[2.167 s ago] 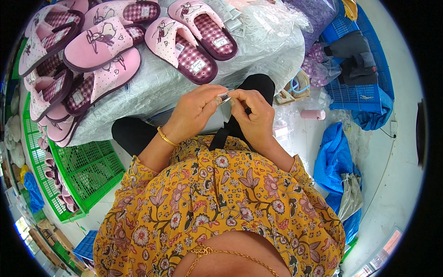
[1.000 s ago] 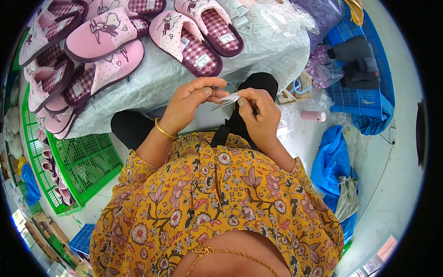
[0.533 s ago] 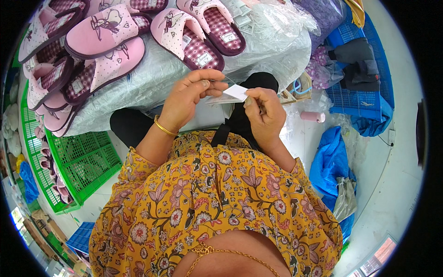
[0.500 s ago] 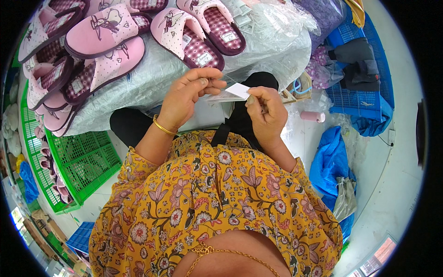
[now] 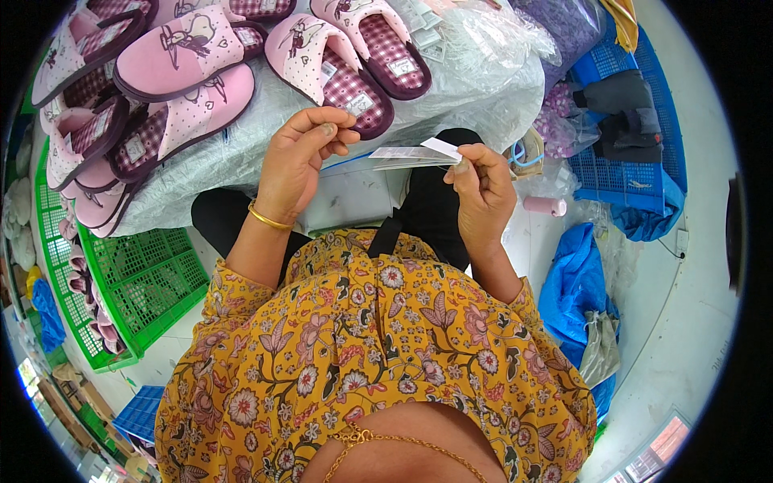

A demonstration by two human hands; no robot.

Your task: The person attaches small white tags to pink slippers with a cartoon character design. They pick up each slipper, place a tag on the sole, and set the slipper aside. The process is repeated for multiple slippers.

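My right hand [image 5: 485,191] pinches white tags [image 5: 412,152] between thumb and fingers; they fan out to the left, with one short white piece tilted above the others. To their left, my left hand [image 5: 293,161] is raised with thumb and fingertips pressed together. Whatever it may hold is too small to make out. Just beyond that hand lies a pair of pink slippers [image 5: 299,42] with checked insoles and dark edging, a small white label on each insole. More pink slippers [image 5: 165,56] are heaped at the far left.
Clear plastic sheeting [image 5: 475,97] covers the work surface under the slippers. A green crate [image 5: 153,282] stands at the left, a blue basket [image 5: 628,60] at the far right. On the floor at the right are a pink roll [image 5: 545,206] and blue plastic [image 5: 568,282].
My hands have moved apart: the left went left and slightly up, the right shifted right with the tags. The tags have spread into a fan.
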